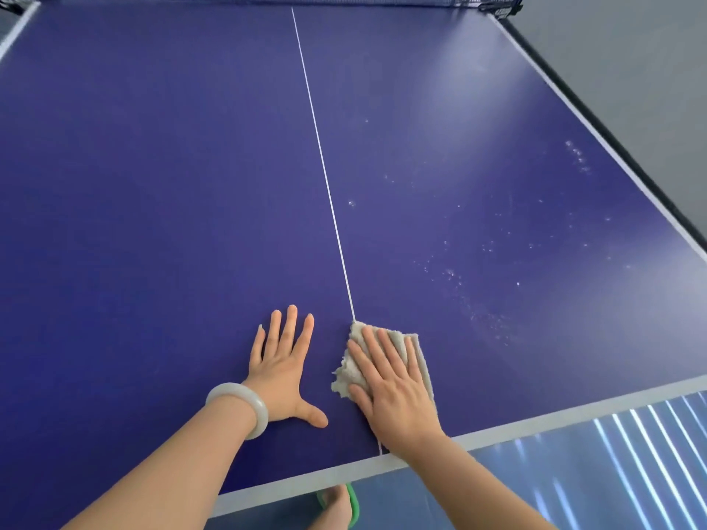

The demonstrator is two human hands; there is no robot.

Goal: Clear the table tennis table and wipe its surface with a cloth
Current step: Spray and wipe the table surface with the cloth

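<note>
A blue table tennis table [160, 177] fills the view, with a white centre line running away from me. A grey-beige cloth [417, 350] lies flat near the front edge, just right of that line. My right hand [394, 392] presses down on the cloth with straight, spread fingers. My left hand [285, 371] rests flat on the bare blue surface beside it, fingers spread, holding nothing. A pale bangle sits on my left wrist. White specks and smears [459, 277] dot the right half of the table.
The net [474, 0] runs along the far end. The table's white-edged right side [597, 128] slants down the right, with grey floor beyond. The front edge [535, 422] is close to me; below it, my foot in a green sandal [354, 506] stands on a shiny blue floor.
</note>
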